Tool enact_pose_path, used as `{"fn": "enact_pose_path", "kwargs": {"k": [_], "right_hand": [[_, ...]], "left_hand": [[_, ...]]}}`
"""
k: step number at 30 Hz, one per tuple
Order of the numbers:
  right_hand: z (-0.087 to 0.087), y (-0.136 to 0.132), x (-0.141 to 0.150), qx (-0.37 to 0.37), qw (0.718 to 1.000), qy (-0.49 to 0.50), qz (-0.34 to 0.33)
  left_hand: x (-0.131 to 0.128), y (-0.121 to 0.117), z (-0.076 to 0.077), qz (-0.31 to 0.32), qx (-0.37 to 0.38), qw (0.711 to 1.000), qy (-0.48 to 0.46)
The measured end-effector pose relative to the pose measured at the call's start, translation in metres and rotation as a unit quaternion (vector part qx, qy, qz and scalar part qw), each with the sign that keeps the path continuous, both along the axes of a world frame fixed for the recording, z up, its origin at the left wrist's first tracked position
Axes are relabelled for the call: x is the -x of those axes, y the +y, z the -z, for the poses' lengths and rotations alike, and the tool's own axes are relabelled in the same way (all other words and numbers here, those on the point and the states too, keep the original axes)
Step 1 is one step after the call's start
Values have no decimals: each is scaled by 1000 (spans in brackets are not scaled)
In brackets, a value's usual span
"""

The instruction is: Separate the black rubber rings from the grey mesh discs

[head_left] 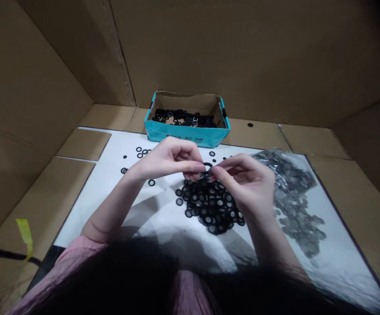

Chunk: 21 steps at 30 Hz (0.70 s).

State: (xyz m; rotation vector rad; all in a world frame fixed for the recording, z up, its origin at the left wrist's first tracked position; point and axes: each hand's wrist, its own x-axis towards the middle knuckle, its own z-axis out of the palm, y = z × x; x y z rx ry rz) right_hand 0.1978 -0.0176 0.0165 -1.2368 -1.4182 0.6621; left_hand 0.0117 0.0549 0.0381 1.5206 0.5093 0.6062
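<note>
Above a pile of black rings [209, 205], my two hands meet fingertip to fingertip. My left hand [176, 158] pinches a small black ring [208, 164] between thumb and fingers. From the other side, my right hand [250, 179] is closed in a pinch, its thumb and fingertip at the edge of that ring. Whatever lies between the right fingertips is too small to make out. Many rings in the pile below show pale grey centres. Loose grey discs [303, 227] spread to the right of my right forearm.
A turquoise cardboard box [186, 133] with black rings inside stands at the back. Behind my right hand lies a clear plastic bag [284, 168] of grey discs. A few rings [151, 183] lie left on the white board [104, 188]. Cardboard walls [235, 57] surround the area.
</note>
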Motion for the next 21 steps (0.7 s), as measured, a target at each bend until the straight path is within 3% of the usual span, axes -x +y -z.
{"fn": "enact_pose_path", "kwargs": {"k": [8, 14, 21], "right_hand": [[4, 1, 11, -87, 993, -61, 57], [8, 4, 15, -183, 961, -178, 109], [11, 7, 19, -236, 937, -234, 112]], "left_hand": [[-2, 0, 5, -1, 34, 999, -39], [-3, 2, 8, -9, 69, 996, -55], [-3, 2, 9, -9, 93, 993, -65]]}}
